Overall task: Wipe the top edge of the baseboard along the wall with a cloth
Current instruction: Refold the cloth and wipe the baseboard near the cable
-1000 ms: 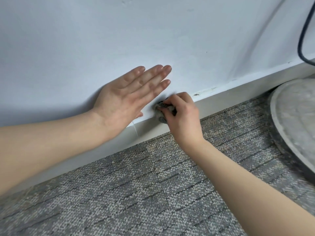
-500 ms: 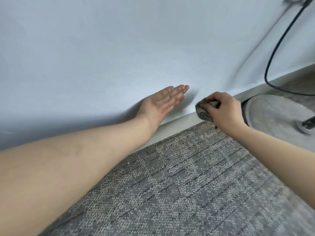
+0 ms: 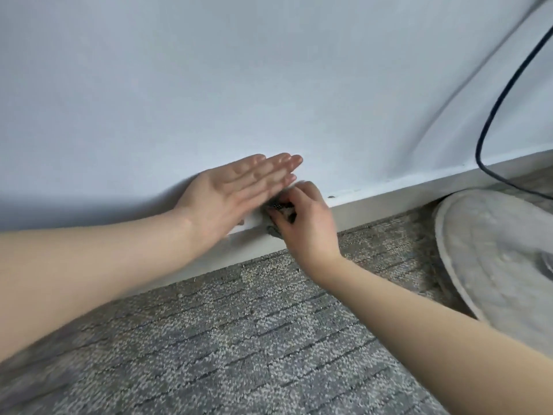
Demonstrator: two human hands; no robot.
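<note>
Here, the left hand [image 3: 236, 193] lies flat on the wall [image 3: 269, 85], a little toward 9 o'clock from the middle of the picture. Its fingers are straight and pressed close together, and they point toward 2 o'clock. The hand is spread out flat and holds nothing. The heel of the hand sits right by the top edge of the baseboard [image 3: 389, 199]. The left arm is bare and comes in from the 9 o'clock side.

The right hand [image 3: 308, 223] is just beside the left one, on its 4 o'clock side. Its fingers are curled tight around a small gray cloth [image 3: 279, 212]. The cloth is bunched up, with a dark netted bit showing near the fingertips. It is pressed on the baseboard's top edge, right under the tips of the left fingers. The right arm is bare too and comes up from the 4 o'clock corner.

The baseboard runs from 8 o'clock up toward 3 o'clock. Below it is gray carpet [image 3: 239, 354]. At 3 o'clock a round gray base [image 3: 493, 265] rests on the carpet near the baseboard. A black cable [image 3: 490, 115] hangs down in front of the wall at 2 o'clock.
</note>
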